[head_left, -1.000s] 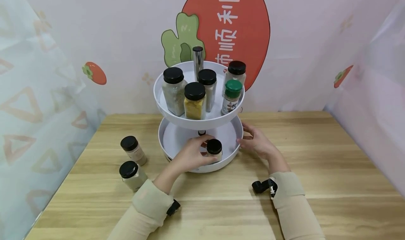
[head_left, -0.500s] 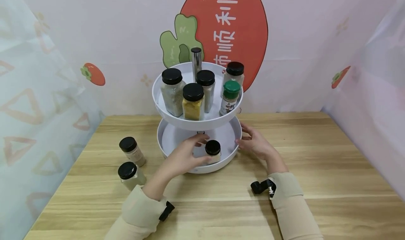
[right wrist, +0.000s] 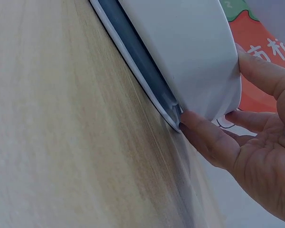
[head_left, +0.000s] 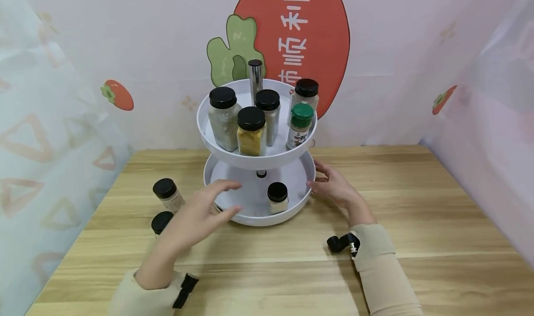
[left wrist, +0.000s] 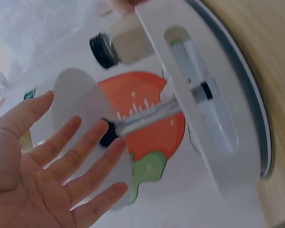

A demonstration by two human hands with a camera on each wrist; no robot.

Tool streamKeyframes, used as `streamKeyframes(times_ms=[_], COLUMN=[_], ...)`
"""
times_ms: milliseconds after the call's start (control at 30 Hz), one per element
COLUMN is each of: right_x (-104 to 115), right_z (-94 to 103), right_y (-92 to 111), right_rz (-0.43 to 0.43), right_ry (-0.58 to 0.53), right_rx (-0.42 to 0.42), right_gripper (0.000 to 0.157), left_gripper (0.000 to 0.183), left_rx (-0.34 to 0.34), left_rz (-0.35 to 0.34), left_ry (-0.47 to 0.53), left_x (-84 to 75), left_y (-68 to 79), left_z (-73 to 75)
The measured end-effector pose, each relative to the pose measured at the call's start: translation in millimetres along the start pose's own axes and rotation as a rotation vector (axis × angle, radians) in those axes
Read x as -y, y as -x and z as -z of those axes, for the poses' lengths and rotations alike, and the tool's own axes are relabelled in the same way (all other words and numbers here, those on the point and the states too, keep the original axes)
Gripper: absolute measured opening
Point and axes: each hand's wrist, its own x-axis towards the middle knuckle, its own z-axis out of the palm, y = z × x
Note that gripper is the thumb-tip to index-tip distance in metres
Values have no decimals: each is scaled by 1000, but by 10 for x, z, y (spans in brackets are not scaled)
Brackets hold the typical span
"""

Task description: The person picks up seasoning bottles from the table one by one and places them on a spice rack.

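Observation:
A white two-tier turntable rack [head_left: 258,161] stands on the table. On its lower tier sits a small jar [head_left: 278,205] with a black lid and pale contents. My left hand [head_left: 200,214] is away from that jar, in front of the rack's left side, fingers spread and holding nothing; the left wrist view shows its bare palm [left wrist: 42,175]. At the right edge of the lower tier, my right hand [head_left: 335,188] holds the rim. In the right wrist view, its fingers [right wrist: 213,137] touch the tray's outer wall and lower edge.
The upper tier carries several jars, among them a yellow spice jar [head_left: 251,137] and a green-capped shaker [head_left: 300,126]. Two black-lidded jars, one a pinkish jar [head_left: 170,196], stand left of the rack, partly behind my left hand. A patterned cloth [head_left: 375,52] hangs behind.
My left hand has let go of the small jar on the lower tier and drawn back to the left. The right hand has stayed at the tray's rim.

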Motion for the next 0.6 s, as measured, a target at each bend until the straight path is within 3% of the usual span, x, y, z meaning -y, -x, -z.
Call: streamKeyframes(times_ms=[133, 267, 600], right_x=[-5, -15, -25], right_z=[-6, -2, 5], right_y=[6, -5, -17], right_rz=[-6, -16, -40], right_ry=[10, 20, 45], right_rx=[-6, -6, -18], right_gripper=[82, 81, 81], left_gripper=[40, 39, 35], left_rx=[-133, -227, -195], left_rz=[-38, -69, 20], left_ry=[-53, -34, 165], left_x=[107, 231, 502], left_y=[124, 245, 541], left_z=[171, 320, 578])
